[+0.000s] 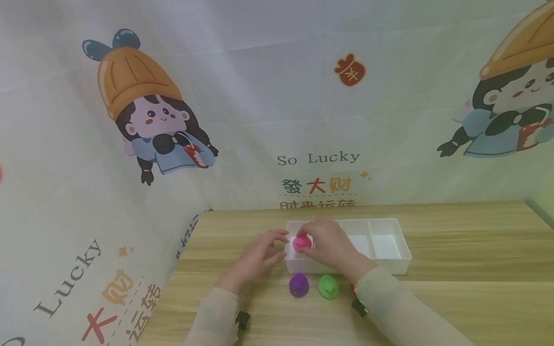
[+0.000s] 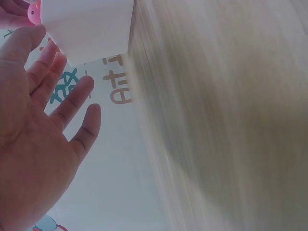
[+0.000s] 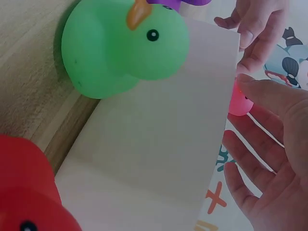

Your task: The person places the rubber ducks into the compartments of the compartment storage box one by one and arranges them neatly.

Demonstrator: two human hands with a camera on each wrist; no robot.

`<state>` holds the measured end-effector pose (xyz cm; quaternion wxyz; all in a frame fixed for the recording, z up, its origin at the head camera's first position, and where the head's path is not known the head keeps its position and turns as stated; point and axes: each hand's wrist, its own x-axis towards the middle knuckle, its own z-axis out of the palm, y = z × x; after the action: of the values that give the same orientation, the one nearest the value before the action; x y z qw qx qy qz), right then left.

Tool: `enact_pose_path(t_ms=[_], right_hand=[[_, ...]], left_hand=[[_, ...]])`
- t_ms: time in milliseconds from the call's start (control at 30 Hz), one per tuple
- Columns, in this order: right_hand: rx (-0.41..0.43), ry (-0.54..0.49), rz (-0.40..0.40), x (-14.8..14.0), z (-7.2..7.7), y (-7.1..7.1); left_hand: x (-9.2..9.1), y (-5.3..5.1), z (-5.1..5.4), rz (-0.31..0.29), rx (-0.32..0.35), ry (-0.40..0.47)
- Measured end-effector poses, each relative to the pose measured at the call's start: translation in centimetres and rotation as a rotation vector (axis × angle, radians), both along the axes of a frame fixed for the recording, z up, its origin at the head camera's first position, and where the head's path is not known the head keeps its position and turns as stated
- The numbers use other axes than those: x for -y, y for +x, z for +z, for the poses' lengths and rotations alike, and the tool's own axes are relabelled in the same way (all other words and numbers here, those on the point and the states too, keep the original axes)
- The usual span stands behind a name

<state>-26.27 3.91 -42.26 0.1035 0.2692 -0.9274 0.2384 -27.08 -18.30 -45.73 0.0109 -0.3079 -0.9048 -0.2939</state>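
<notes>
Pink duck point(image 1: 300, 245), pinched by right hand point(image 1: 331, 243); left hand point(image 1: 256, 253), fingers parted, at left edge of box point(image 1: 309, 266).

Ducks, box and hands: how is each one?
White box: lidless
Pink duck: held over the box's leftmost compartment
Purple duck: upright on the table
Green duck: upright on the table
Red duck: mostly hidden in the head view
Left hand: fingers apart, beside the box
Right hand: pinches the pink duck
</notes>
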Motion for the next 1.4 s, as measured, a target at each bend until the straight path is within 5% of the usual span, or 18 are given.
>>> enact_pose_path(t_ms=[467, 1400], right_hand=[[0.024, 0.009, 0.033, 0.2, -0.8, -1.1], [-0.009, 0.193, -0.038, 1.5, -2.3, -2.8]], left_hand=[[-0.2, -0.1, 0.1, -0.020, -0.019, 0.016], [0.0, 0.2, 0.1, 0.002, 0.015, 0.007]])
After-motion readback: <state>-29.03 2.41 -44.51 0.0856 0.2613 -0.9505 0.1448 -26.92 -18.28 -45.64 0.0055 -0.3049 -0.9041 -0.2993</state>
